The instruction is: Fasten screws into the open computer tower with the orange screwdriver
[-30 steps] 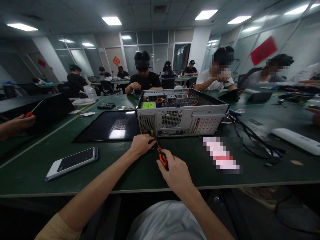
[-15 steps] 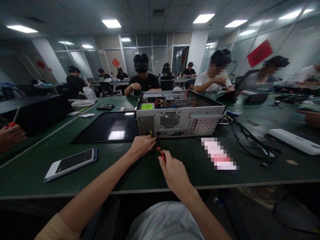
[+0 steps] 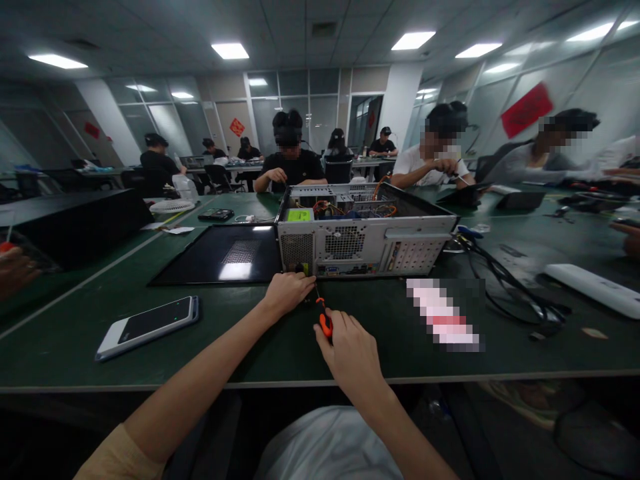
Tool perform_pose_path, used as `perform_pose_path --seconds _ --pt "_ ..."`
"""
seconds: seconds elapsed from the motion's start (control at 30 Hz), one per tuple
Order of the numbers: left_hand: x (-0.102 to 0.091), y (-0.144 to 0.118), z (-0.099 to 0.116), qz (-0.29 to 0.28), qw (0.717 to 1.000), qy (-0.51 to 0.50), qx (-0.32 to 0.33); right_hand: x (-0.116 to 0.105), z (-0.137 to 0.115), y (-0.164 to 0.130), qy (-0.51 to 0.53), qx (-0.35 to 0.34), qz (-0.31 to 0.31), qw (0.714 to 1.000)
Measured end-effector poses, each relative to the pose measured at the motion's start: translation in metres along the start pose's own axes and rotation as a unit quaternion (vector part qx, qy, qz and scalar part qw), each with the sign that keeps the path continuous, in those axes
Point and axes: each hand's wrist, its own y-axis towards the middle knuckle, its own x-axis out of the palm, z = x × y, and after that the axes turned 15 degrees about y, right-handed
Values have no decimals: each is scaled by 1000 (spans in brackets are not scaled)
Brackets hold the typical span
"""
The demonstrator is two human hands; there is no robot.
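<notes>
Hands [image 3: 289, 294] between case [image 3: 373, 239] and table edge [image 3: 450, 379]

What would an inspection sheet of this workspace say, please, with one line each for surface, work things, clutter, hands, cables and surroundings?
Surface: green table, pale line along its left part.
Work things: computer case, open at the top; black panel lying flat to its left; orange-and-black screwdriver, tip towards the case's lower edge.
Clutter: white device at near left; long white bar and pixelated item at right.
Hands: left hand at the case's lower edge, grip unclear; right hand holds the screwdriver.
Cables: black cables right of the case; coloured wires inside it.
Surroundings: several people; co-worker's hand at far left.
</notes>
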Motion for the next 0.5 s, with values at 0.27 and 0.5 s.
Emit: perform_pose_path --seconds 0.27,0.5 --pt "1 1 -1 -2 1000 1 5 -6 -9 6 -61 104 -82 989" --pt "-2 0 0 1 1000 9 7 -5 -4 2 2 29 2 1000"
